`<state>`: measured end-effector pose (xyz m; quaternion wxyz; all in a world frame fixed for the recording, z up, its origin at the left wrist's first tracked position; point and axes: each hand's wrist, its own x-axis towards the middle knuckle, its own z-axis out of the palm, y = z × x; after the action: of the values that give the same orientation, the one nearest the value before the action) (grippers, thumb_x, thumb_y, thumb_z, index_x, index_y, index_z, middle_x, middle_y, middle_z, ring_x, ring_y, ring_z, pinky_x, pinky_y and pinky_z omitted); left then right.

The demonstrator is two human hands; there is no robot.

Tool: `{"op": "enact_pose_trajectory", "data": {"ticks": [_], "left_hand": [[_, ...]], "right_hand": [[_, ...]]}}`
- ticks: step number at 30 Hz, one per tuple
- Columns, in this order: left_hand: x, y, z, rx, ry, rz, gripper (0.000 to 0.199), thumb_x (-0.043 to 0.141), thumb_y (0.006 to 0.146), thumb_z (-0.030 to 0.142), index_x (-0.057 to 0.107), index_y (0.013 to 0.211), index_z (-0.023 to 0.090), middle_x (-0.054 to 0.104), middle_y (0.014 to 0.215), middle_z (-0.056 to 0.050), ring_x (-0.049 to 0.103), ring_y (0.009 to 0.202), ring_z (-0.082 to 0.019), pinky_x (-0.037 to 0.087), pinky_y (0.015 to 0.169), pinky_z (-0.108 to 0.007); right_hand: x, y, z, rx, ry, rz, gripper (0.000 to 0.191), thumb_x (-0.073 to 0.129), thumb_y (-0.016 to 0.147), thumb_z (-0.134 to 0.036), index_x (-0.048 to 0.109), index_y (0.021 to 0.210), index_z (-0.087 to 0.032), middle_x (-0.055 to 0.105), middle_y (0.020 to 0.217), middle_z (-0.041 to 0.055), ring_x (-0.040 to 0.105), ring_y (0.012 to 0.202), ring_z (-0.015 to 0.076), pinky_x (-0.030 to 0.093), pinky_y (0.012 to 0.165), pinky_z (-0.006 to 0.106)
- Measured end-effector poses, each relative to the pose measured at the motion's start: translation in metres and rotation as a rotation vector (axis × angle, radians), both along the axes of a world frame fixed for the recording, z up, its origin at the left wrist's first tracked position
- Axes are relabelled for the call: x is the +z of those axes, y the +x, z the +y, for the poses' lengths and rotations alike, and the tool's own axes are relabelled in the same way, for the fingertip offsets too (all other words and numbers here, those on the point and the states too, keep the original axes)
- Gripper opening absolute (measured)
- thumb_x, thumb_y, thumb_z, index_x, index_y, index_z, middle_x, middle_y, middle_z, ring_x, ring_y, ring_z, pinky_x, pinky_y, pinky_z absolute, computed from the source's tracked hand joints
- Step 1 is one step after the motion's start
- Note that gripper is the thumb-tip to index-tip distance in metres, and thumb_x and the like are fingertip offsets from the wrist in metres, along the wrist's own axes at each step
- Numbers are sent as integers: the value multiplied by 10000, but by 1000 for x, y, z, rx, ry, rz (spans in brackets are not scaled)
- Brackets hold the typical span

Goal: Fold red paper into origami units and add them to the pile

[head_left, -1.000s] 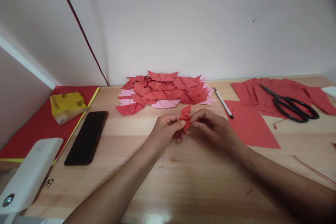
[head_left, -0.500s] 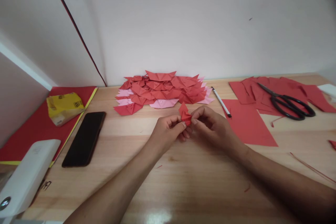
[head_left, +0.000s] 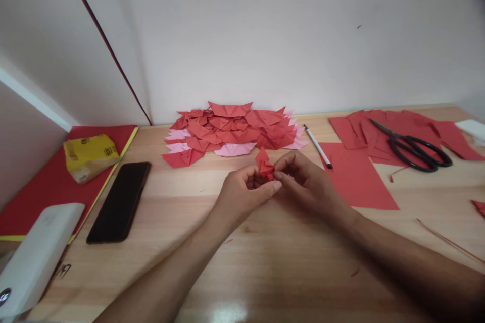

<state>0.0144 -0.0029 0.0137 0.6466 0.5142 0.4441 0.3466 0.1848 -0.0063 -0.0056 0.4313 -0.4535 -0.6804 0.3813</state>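
Note:
A small folded piece of red paper (head_left: 266,165) is held up between my two hands, its pointed tip upward. My left hand (head_left: 244,186) is closed round its left and lower side, the thumb stretched toward the right fingers. On the right edge, my right hand (head_left: 305,179) pinches the paper between thumb and forefinger. Part of the fold is hidden behind the fingers. Just beyond the hands lies a heap of red and pink folded paper pieces (head_left: 231,133) against the wall.
To the right are a white pen (head_left: 318,146), a red paper sheet (head_left: 364,181), cut red papers (head_left: 348,133) and black-handled scissors (head_left: 413,151). At left lie a phone (head_left: 119,202), a white power bank (head_left: 41,257) and a yellow packet (head_left: 91,156) on a red folder (head_left: 34,192).
My left thumb has shifted off the paper's front, rightward to the right fingertips. The folded paper has turned slightly and shows more of its layers. The view has moved a little.

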Motion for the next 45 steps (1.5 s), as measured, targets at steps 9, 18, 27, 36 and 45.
{"op": "enact_pose_trajectory", "data": {"ticks": [9,18,27,36,45], "left_hand": [[-7,0,1,50,3,62,141,578,778,242,569,720,114,596,601,-22,554,513,-98,463,524,-222],[-6,-2,0,43,63,63,196,596,789,292,582,718,110,602,623,-30,549,537,-100,449,540,-223],[-5,-3,-1,60,88,69,182,584,783,292,566,712,125,560,598,-2,523,532,-102,422,528,-220],[-7,-4,-1,-16,249,191,113,531,807,240,569,748,151,495,659,27,453,597,-91,371,555,-196],[-7,-6,0,-79,289,223,120,505,832,256,570,793,162,527,670,22,458,589,-98,371,568,-201]], "right_hand": [[0,-3,0,51,-14,62,30,535,893,-219,513,872,-216,537,835,-7,538,729,111,455,657,247],[6,-5,1,60,-81,117,109,556,876,-297,500,840,-211,561,808,8,559,711,131,477,650,272],[5,-2,4,154,-128,79,122,521,895,-326,514,886,-205,580,806,12,550,701,133,445,617,252],[8,1,1,213,-61,-264,138,423,895,-232,517,803,-193,525,733,-9,475,662,134,377,605,240],[11,0,2,239,-45,-215,157,420,877,-213,481,734,-198,483,673,-25,441,609,113,353,564,223]]}}
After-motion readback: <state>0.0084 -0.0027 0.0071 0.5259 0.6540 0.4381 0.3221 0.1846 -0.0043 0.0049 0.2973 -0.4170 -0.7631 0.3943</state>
